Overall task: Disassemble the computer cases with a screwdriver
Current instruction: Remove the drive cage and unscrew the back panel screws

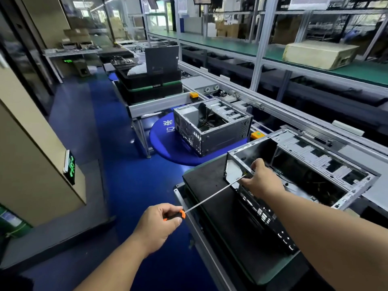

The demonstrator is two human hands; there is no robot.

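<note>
An open grey computer case lies on a black mat at the near right. My left hand grips the orange-and-black handle of a long screwdriver. Its shaft runs up and right to the case's rear corner. My right hand is at that corner, fingers curled at the case's edge beside the screwdriver tip. The tip itself is hidden by those fingers. A second open case stands farther back on a blue round platform.
A conveyor line with an aluminium frame runs along the right. Black trays are stacked on a stand behind the second case. A tan box sits on the green shelf. Blue floor lies to the left.
</note>
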